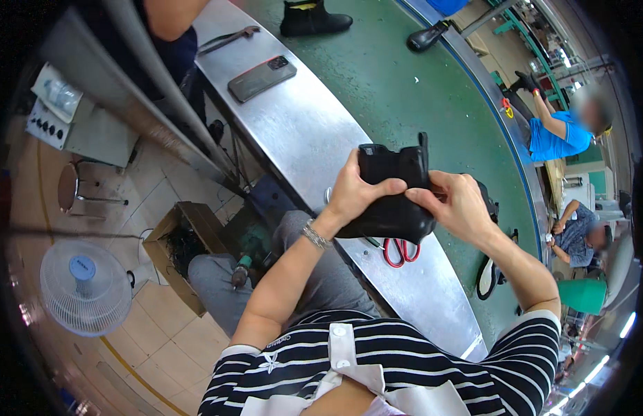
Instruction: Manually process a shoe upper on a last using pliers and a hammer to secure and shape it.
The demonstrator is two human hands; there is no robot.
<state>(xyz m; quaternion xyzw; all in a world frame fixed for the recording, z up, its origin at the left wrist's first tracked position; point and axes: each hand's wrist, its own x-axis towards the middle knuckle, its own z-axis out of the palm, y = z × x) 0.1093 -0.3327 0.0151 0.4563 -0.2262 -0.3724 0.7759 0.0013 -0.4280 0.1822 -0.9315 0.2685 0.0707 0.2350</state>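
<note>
Observer: Location of the black boot [385, 220]?

Recorder: Just right of the frame's centre, held up in both hands, its pull tab toward the top. It overlaps the metal edge of the counter [304, 142]; any clearance beneath it cannot be judged.

Observer: Step in hand?

Recorder: Judgement: two-handed working of the boot's upper, near the shaft opening. Red-handled scissors [409, 258] lie just below it in the frame, untouched. The next move probably calls for a steady left hold, so the right thumb can press or shift the material without twisting the shaft.

Observer: State of the fingers?

Recorder: Left hand [354, 192]: closed around the boot's left side, thumb laid flat across the front and pointing right; remaining fingers hidden behind. Right hand [462, 206]: fingers bent and drawn narrow at the right edge, thumb on the front pointing left. Whether a loose bit is pinched there, cannot tell.

Observer: Pose?

Recorder: Thumb tips nearly meet. Left forearm slants up and rightward from lower centre, a bracelet [316, 236] at the wrist; right forearm slants up and leftward from the right, elbow bent outward.
</note>
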